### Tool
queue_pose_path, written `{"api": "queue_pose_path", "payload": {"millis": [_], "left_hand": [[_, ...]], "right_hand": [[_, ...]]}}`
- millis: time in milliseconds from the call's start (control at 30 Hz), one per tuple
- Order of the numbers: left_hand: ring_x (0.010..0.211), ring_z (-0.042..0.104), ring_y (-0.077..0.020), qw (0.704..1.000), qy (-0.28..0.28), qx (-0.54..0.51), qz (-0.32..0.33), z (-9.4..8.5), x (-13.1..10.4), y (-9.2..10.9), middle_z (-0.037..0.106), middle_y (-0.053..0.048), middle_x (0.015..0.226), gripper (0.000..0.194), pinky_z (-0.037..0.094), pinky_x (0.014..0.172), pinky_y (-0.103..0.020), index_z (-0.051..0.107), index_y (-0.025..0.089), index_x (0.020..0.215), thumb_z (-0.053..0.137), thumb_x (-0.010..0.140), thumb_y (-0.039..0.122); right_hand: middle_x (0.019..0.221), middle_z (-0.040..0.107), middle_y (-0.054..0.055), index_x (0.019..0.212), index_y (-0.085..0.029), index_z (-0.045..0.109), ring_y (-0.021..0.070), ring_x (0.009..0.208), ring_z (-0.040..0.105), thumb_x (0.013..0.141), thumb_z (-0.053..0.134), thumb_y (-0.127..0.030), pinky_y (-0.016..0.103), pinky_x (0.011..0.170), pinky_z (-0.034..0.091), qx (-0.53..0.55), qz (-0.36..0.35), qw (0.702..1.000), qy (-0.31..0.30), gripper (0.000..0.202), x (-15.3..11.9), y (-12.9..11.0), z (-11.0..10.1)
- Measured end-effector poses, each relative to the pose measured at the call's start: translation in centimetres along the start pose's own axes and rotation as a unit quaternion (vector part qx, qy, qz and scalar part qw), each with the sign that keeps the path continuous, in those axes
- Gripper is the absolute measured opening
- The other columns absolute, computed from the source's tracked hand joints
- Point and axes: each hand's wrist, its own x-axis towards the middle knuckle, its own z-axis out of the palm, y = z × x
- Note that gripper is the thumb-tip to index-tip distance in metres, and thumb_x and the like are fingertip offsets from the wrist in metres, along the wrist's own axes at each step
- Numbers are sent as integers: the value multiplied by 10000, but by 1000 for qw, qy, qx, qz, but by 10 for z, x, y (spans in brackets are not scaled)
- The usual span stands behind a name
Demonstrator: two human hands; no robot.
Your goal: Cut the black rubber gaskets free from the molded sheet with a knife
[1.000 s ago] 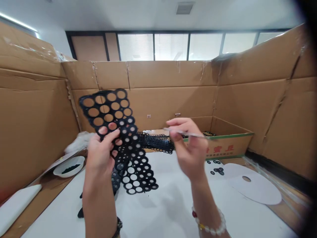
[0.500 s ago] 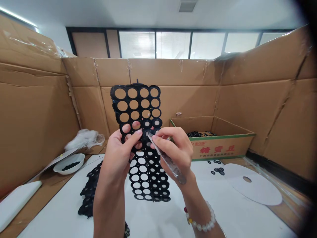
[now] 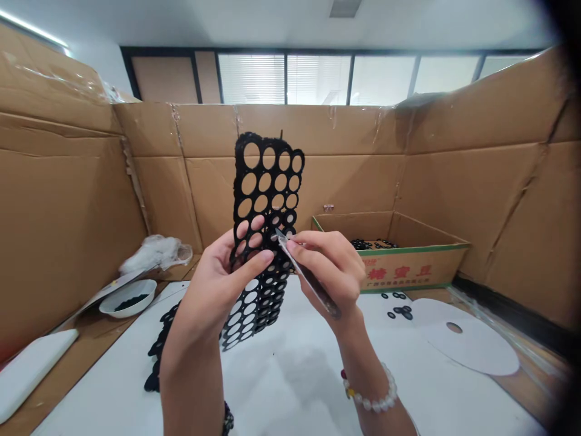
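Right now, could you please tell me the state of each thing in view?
Black perforated sheet: held upright, upper holes empty.
Left hand: gripping the sheet.
Right hand: pinching a thin metal tool, tip at the sheet.
Cardboard box: open, black rings inside.
White bowl: holding dark pieces.

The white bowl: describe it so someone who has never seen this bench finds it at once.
Start at the tall cardboard wall on the left and drop to its foot. There, beside a crumpled white plastic bag, sits the white bowl at the edge of the white table. It is the only dish there, shallow, with small black pieces inside.
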Motion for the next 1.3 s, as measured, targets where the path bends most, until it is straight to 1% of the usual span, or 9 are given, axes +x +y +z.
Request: {"api": "queue_pose_path", "payload": {"millis": [100, 233, 400, 500, 600, 800, 900, 1033, 1300], "left_hand": [[898, 698, -129, 1000, -6, 20, 15, 1, 1, -6, 735, 48, 865, 380, 540, 790, -160, 705, 309, 1061, 808, 708, 212], [891, 699, -151, 987, 9, 129, 91, 4, 3, -10, 733, 16, 849, 251, 533, 833, -204, 696, 238, 1038, 729, 790, 238], [990, 670, -170, 920, -92, 328, 197, 10, 4, -8, 735, -11, 1002, 395, 489, 878, -229, 603, 253, 1256, 577, 874, 156], [1007, 667, -191, 906, -149, 351, 181, 15, 7, -14, 724, -38, 1092, 435, 482, 872, -250, 579, 240, 1287, 514, 876, 113], [971, 674, -201, 907, -161, 355, 158, 20, 11, -26, 731, -41, 1046, 468, 478, 878, -275, 562, 240, 1309, 500, 866, 99], [1212, 565, -239, 969, -128, 202, 67, 30, 15, -45, 616, -100, 1316, 463, 411, 1030, -346, 528, 196, 1321, 561, 860, 176], [1105, 623, -240, 976, -111, 184, 42, 37, 12, -49, 662, -126, 1224, 483, 427, 1012, -390, 468, 170, 1354, 536, 877, 200], [916, 660, -227, 975, -91, 200, 29, 44, 8, -55, 724, -66, 965, 619, 457, 946, -417, 275, 219, 1477, 506, 903, 234], [895, 650, -222, 986, -97, 136, -16, 37, 13, -55, 709, -70, 943, 628, 446, 939, -414, 295, 211, 1457, 545, 881, 220]], "right_hand": [[850, 710, 38, 880, -188, 642, 144, 753, 623, 824, 657, -69, 282, 657, 524, 0, -7, 1000, 24, 133, -1, -1, 1], [827, 699, 28, 892, -207, 629, 142, 739, 619, 841, 629, -76, 271, 631, 525, -8, -5, 1000, 27, 141, -1, -5, 2], [709, 632, -10, 843, -233, 592, 131, 646, 603, 828, 560, -63, 258, 596, 497, -26, 51, 997, 56, 174, -10, -2, 3], [730, 648, 12, 817, -233, 591, 168, 686, 629, 819, 538, -127, 288, 623, 506, -79, 71, 994, 20, 119, -18, 6, 4], [712, 655, 26, 761, -221, 591, 184, 666, 627, 803, 509, -89, 306, 606, 501, -99, 91, 991, -1, 160, -20, 17, 4], [820, 718, 21, 824, -240, 650, 202, 797, 664, 795, 543, -64, 381, 778, 545, -92, 36, 995, -22, 207, -13, 34, -11], [815, 704, 30, 797, -226, 657, 199, 806, 663, 810, 555, -94, 365, 763, 549, -92, 69, 993, -29, 167, -9, 37, -19], [875, 695, 46, 768, -209, 644, 197, 843, 672, 808, 547, -115, 339, 736, 553, -79, 146, 984, -66, 141, -6, 39, -27], [890, 727, 60, 808, -203, 609, 200, 809, 688, 865, 522, -134, 327, 698, 550, -125, 125, 980, -94, 125, -9, 32, -17]]}}
